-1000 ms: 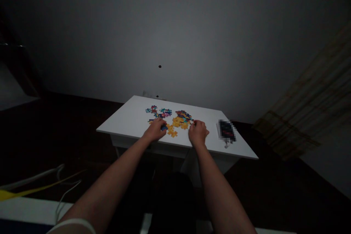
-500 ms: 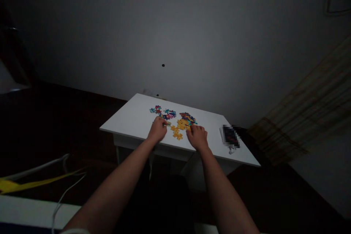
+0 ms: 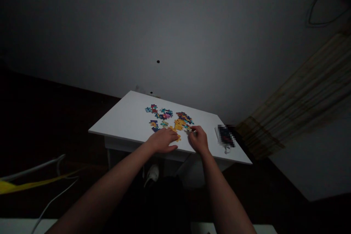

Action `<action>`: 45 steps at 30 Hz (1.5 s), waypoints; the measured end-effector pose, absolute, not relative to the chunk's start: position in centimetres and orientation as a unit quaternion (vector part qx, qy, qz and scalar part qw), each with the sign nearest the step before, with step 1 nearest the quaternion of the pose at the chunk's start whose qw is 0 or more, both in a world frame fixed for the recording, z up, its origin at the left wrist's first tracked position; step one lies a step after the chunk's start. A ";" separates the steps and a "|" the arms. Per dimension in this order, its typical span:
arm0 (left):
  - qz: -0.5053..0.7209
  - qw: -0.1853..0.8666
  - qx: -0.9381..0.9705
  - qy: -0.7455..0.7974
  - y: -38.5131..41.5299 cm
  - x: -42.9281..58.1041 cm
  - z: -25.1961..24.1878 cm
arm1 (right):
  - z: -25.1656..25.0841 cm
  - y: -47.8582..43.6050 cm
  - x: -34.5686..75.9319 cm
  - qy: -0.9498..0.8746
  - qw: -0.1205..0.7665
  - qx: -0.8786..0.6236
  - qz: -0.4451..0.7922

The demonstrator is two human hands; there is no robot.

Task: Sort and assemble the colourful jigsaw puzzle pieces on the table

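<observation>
Left hand (image 3: pixel 163 140) lies flat in front of the yellow pile (image 3: pixel 179 123), right hand (image 3: pixel 199 139) curls narrow beside it, grip unclear, the puzzle pieces (image 3: pixel 167 116) around it likely light, stiff, best edge-pinched.

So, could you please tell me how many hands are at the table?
2: the left hand, partly covering the yellow puzzle pieces, and the right hand, just to their right. No other hands show.

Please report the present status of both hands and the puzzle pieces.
Left hand laid over near yellow puzzle pieces, hiding some. Right hand curled just right of them; grip unclear. Multicoloured pieces lie beyond.
</observation>
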State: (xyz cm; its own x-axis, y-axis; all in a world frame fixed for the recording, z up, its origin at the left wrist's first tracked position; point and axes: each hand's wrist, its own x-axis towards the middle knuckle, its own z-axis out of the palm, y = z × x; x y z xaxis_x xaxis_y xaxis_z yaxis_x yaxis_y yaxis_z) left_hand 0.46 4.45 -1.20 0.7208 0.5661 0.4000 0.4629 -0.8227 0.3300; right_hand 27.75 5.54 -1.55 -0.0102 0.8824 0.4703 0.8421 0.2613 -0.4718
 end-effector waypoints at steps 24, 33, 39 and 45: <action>0.528 0.234 0.639 0.508 6.8 -1.1 -0.6 | -2.2 7.1 25.3 -0.793 0.253 -0.554 -0.025; 0.296 0.112 0.616 0.721 7.8 -11.4 0.4 | -2.8 7.2 26.0 -0.725 0.370 -0.581 0.010; 0.271 -0.096 0.662 0.692 5.6 -9.0 1.0 | -2.7 7.1 25.6 -0.763 0.332 -0.548 0.081; 0.230 -0.028 0.882 0.411 1.8 -0.2 -1.6 | -1.8 6.7 25.1 -0.810 0.272 -0.519 0.018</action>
